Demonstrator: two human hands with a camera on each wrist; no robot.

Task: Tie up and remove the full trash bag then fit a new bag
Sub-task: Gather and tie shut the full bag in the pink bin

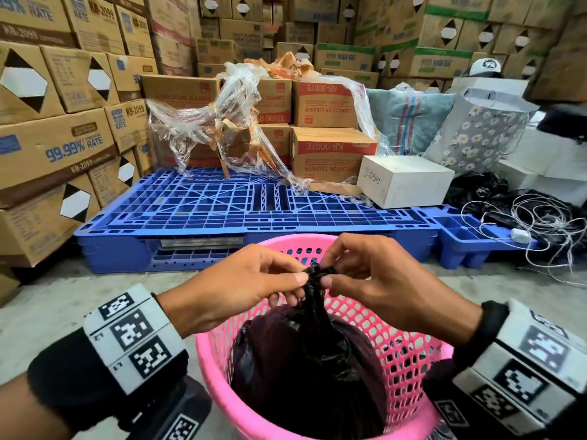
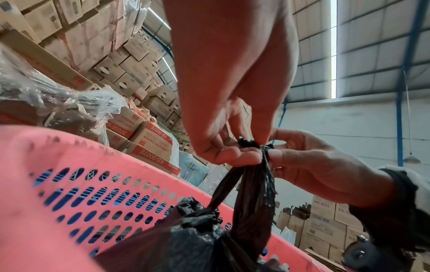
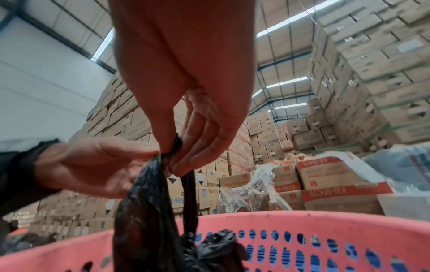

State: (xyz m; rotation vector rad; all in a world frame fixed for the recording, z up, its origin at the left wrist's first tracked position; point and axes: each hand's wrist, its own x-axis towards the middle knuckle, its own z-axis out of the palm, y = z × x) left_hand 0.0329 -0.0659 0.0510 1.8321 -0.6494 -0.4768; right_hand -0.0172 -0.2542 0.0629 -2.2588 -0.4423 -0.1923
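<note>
A full black trash bag [image 1: 305,369] sits inside a pink perforated basket [image 1: 403,354] on the floor. Its top is gathered into twisted strands [image 1: 313,300] that rise above the rim. My left hand [image 1: 251,287] pinches the top of the strands from the left, and my right hand [image 1: 368,277] pinches the same bunched end [image 1: 319,272] from the right. In the left wrist view my left hand [image 2: 235,150] grips the bag's ends [image 2: 252,182] with the right hand [image 2: 309,162] opposite. The right wrist view has my right hand [image 3: 186,147] pinching the strands [image 3: 149,193].
A blue plastic pallet [image 1: 241,208] lies just beyond the basket, bearing cardboard boxes [image 1: 327,147], loose clear wrap [image 1: 209,122] and a white box [image 1: 405,182]. Tall carton stacks [image 1: 57,106] wall the left and back. Tangled cord [image 1: 540,217] and black plastic lie at the right.
</note>
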